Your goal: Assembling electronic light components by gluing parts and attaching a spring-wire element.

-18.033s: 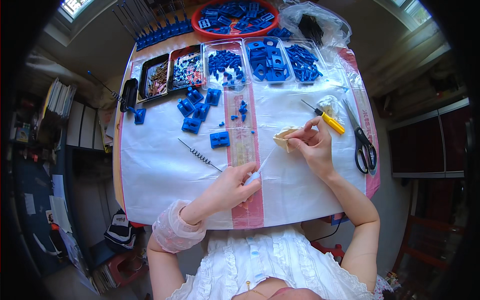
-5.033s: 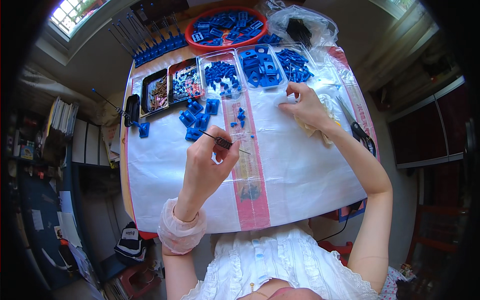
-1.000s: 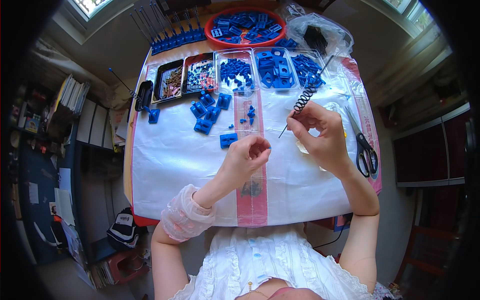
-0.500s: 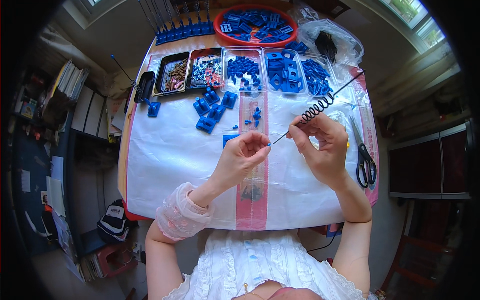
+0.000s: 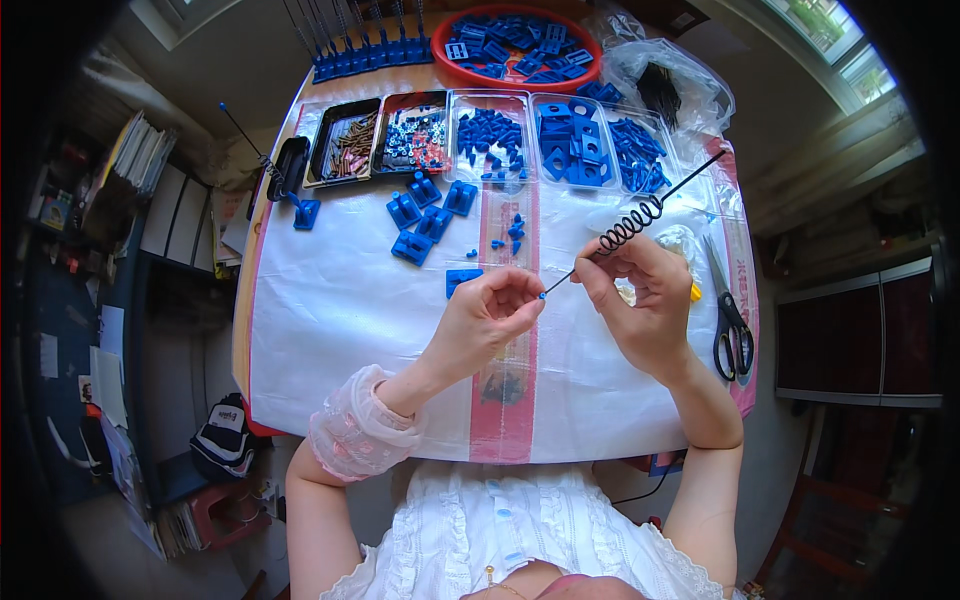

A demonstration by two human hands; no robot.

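Pinching a thin black rod (image 5: 640,215) near its coiled middle, the right hand (image 5: 640,300) holds it slanted up and away over the table (image 5: 300,340), so its lower tip points toward the left hand (image 5: 490,320). That tip carries a small blue bead-like end (image 5: 544,293), right at the left fingertips (image 5: 530,300), which are pressed together in a fine pinch; whether they hold a tiny part there is too small to tell. Both hands hover above the white sheet, near the middle of the work area, probably so any dropped piece lands in plain sight.

Loose blue blocks (image 5: 425,220) lie just beyond the hands, within easy reach. Farther back stand clear trays (image 5: 555,140) of sorted blue parts, two dark trays (image 5: 385,140) of small hardware, and a red bowl (image 5: 515,45) heaped with more blue pieces. Scissors (image 5: 730,320) rest to the right, well apart from the rod.
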